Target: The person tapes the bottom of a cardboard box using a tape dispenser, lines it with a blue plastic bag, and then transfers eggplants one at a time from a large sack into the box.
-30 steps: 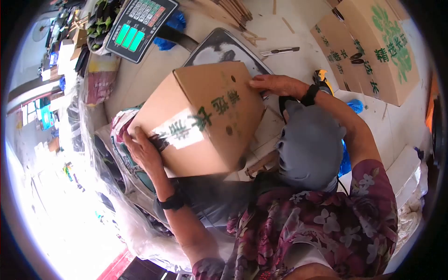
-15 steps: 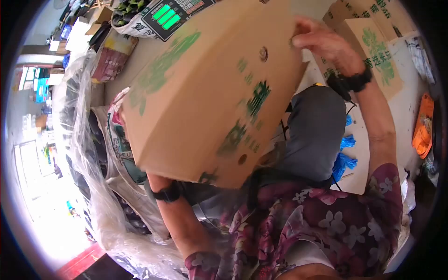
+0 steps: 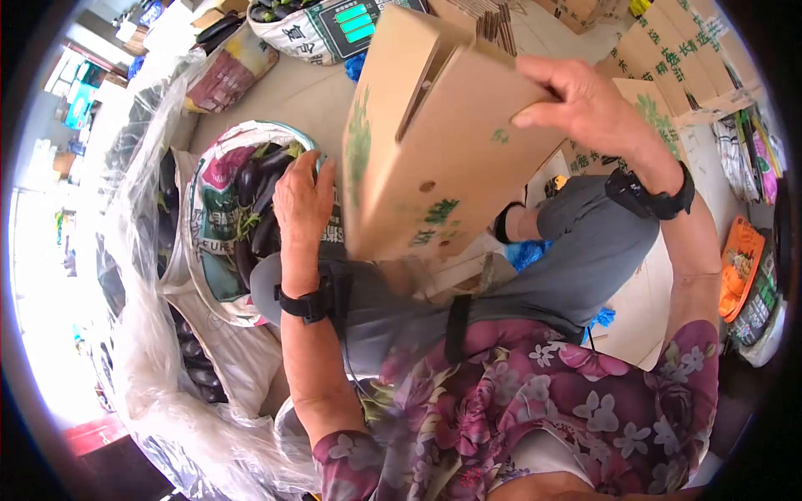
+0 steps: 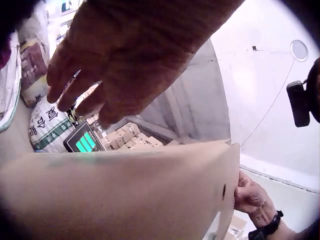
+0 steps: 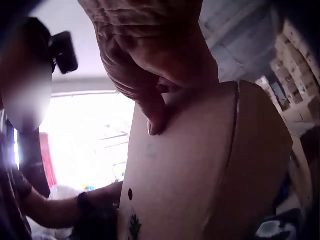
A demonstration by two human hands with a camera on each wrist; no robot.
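A cardboard box (image 3: 468, 150) with green printing stands tilted in front of the person's legs, a slit showing between its flaps. My right hand (image 3: 589, 108) grips its upper right edge. In the right wrist view the thumb of that right hand (image 5: 160, 55) presses on the face of the box (image 5: 185, 160). To the left of the box, my left hand (image 3: 302, 204) is off it, fingers loosely bent, at the rim of a sack (image 3: 209, 225) of dark eggplants (image 3: 263, 192). The left wrist view has this left hand (image 4: 125, 60) above the box's side (image 4: 120, 195).
A scale display (image 3: 355, 29) glows green behind the box, beside another eggplant sack (image 3: 292, 33). More printed cardboard (image 3: 668, 58) stands at the back right. Clear plastic sheeting (image 3: 142, 334) drapes over sacks on the left. Blue plastic (image 3: 526, 253) lies by the foot.
The box has come off the scale and been turned, its flap slit now showing. My left hand has let go of it and moved beside the eggplants. The right hand keeps its edge.
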